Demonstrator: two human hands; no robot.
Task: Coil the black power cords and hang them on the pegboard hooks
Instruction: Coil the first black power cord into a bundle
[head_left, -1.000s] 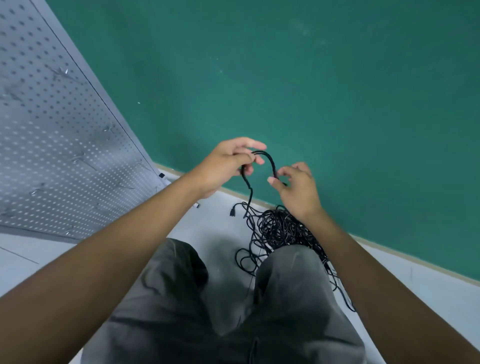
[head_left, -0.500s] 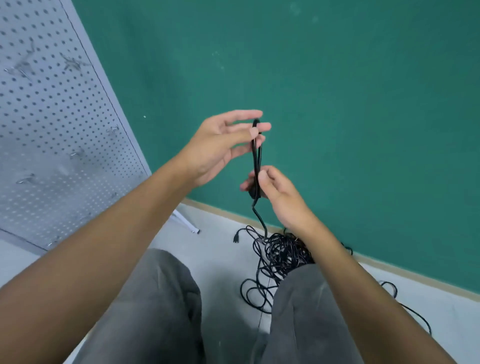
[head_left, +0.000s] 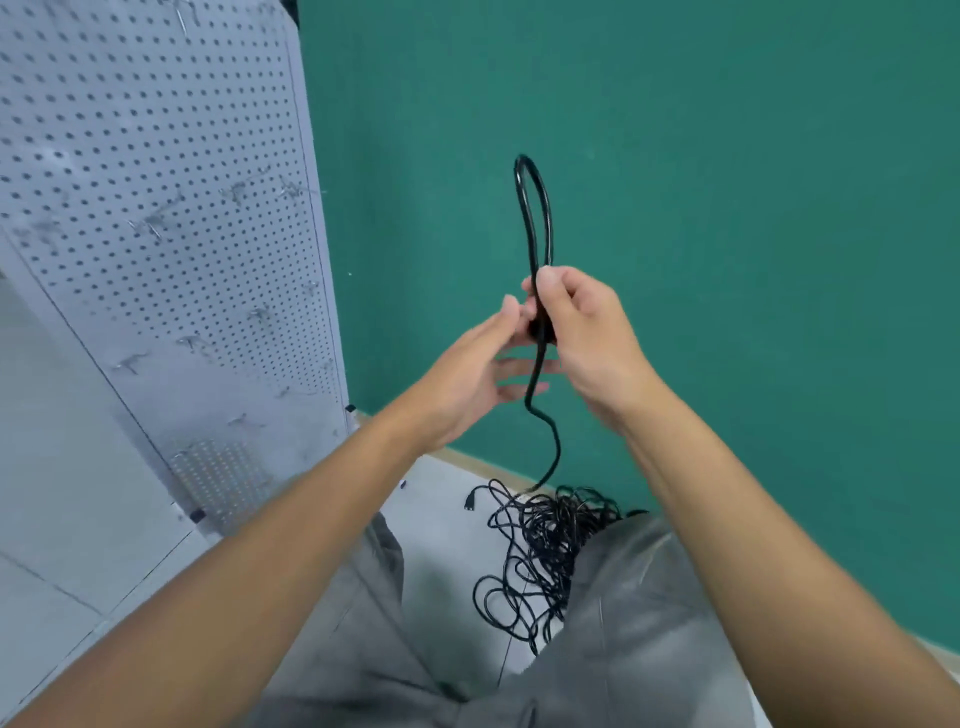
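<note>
A: Cord (head_left: 535, 218) is standing as 1 narrow loop, long axis near vertical, closed end pointing up in front of the green wall (head_left: 727, 208).

B: Grip?

A: Right hand (head_left: 587, 338) is pinching both strands at the loop's base, thumb and fingers curled round them. Loop is rising above that pinch, the tail is dropping below it.

B: Left hand?

A: Left hand (head_left: 467, 374) is sitting just beside, fingers straight and relaxed, tips near the cord under the pinch. Cannot tell if they are touching it.

B: Where is the tail going?

A: It is bending down to the tangled pile of black cords (head_left: 540, 551) lying on the pale floor (head_left: 441, 519), between the knees in grey trousers (head_left: 649, 623) and the wall base. 1 plug end (head_left: 471, 505) is sticking out at the pile's left.

B: Room to move?

A: Pegboard (head_left: 156, 208) is standing at left, its edge well apart from the loop, several metal hooks (head_left: 150, 226) on it. Open wall is lying behind and right of the hands.
</note>
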